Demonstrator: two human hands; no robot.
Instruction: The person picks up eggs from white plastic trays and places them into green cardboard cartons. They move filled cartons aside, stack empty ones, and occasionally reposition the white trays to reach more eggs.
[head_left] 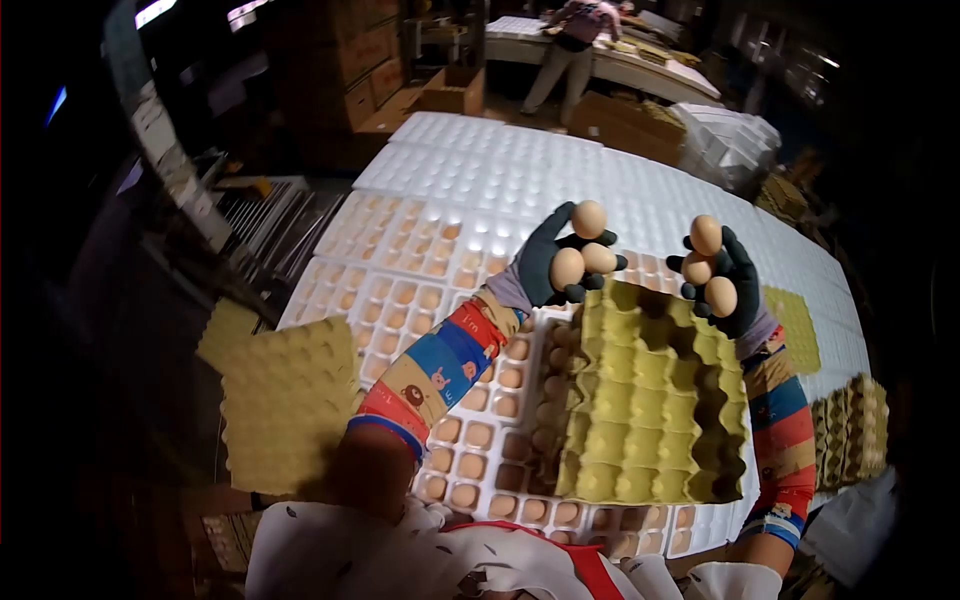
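My left hand, in a dark glove, holds three brown eggs in its fingers, above the white foam trays. Another three eggs are gripped in my gloved right hand, a little to the right. Between and below both hands lies a yellow-green pulp egg tray, its visible cups without eggs. It sits raised over more eggs that show along its left side. White foam trays around it hold brown eggs in many of their cells.
Yellow pulp trays lie at the left edge, and a stack of them stands at the right. Further white foam trays spread across the back. Beyond are cardboard boxes, a plastic-wrapped bundle and a person at another table.
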